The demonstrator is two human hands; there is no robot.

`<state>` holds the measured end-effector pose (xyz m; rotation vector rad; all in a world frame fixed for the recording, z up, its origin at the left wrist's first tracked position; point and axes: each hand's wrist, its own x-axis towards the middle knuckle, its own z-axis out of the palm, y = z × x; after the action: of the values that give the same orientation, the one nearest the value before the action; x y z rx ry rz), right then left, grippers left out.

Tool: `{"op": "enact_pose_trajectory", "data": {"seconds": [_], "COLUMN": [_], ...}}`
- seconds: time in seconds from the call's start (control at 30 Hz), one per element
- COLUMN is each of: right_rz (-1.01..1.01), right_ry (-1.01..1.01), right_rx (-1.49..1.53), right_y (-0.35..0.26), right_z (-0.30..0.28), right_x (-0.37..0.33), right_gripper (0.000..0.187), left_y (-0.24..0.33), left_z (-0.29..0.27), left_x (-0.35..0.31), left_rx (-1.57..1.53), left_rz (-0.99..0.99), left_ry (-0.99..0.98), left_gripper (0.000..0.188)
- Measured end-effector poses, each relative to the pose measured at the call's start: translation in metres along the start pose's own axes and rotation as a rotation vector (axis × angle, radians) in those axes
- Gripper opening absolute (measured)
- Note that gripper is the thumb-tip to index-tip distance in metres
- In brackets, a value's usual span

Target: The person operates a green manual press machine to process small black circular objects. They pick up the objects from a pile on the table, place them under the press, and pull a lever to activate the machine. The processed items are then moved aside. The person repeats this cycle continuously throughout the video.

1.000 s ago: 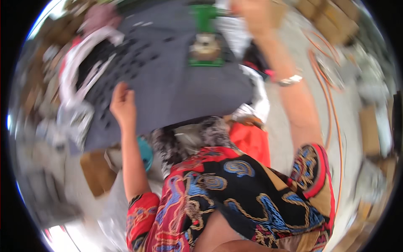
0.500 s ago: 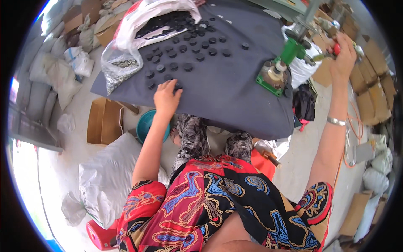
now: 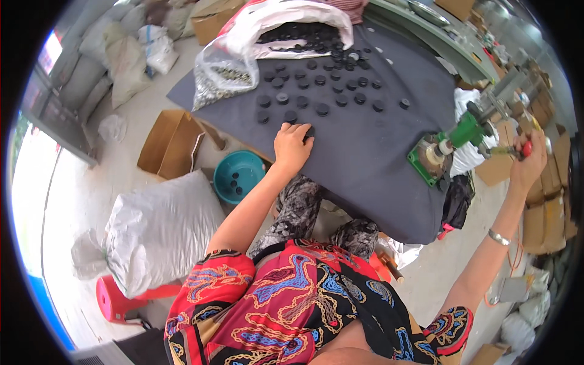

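My left hand [image 3: 293, 148] rests at the near edge of the dark cloth-covered table, its thumb and fingers closed around a small black round cap [image 3: 309, 132]. Several more black caps [image 3: 322, 109] lie scattered just beyond it. Out to the right, my right hand [image 3: 530, 159] grips the red knob [image 3: 527, 149] on the lever of a green hand press [image 3: 429, 159]. The press stands on the table's right side, a pale round part under its ram. What sits inside that part is too small to tell.
A white sack [image 3: 243, 44] spills black caps at the back; beside it lies a clear bag [image 3: 226, 74] of small metal rings. Below the table are a teal basin [image 3: 228, 191] with several caps, a cardboard box [image 3: 170, 145], a stuffed white sack [image 3: 161, 222] and a red stool [image 3: 112, 299].
The whole view has turned, shifting the table rightward and downward. My left hand's fingers have closed on a cap near the table edge. My right hand stays on the lever knob.
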<state>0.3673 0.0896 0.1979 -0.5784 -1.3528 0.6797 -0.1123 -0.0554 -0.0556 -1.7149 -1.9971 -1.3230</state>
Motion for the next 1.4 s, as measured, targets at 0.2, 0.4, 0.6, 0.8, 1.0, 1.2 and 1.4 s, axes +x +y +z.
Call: {"op": "enact_pose_trajectory", "data": {"seconds": [0.2, 0.4, 0.6, 0.8, 1.0, 1.2, 1.4], "right_rz": [0.033, 0.078, 0.039, -0.002, 0.006, -0.160, -0.588], "right_ry": [0.091, 0.167, 0.201, 0.211, 0.097, 0.004, -0.197], "right_rx": [-0.067, -0.090, -0.061, -0.025, -0.029, -0.131, -0.479], "right_y": [-0.011, -0.010, -0.015, -0.011, -0.014, -0.014, 0.041], "right_z": [0.045, 0.054, 0.058, 0.057, 0.057, 0.073, 0.065], "right_x": [0.015, 0.014, 0.011, 0.010, -0.012, -0.090, -0.180], "right_gripper": [0.015, 0.014, 0.016, 0.016, 0.016, 0.019, 0.013], "left_y": [0.085, 0.168, 0.199, 0.216, 0.224, 0.226, 0.213], "left_z": [0.044, 0.122, 0.182, 0.195, 0.196, 0.194, 0.187], "left_x": [0.041, 0.060, 0.063, 0.066, 0.068, 0.064, 0.064], "left_rx": [-0.416, -0.594, -0.545, -0.564, -0.559, -0.623, -0.586], "left_rz": [0.019, 0.109, 0.213, 0.243, 0.215, 0.139, 0.225], "left_ry": [-0.139, -0.377, -0.426, -0.474, -0.504, -0.527, -0.462], "left_gripper": [0.045, 0.052, 0.058, 0.061, 0.066, 0.072, 0.068]}}
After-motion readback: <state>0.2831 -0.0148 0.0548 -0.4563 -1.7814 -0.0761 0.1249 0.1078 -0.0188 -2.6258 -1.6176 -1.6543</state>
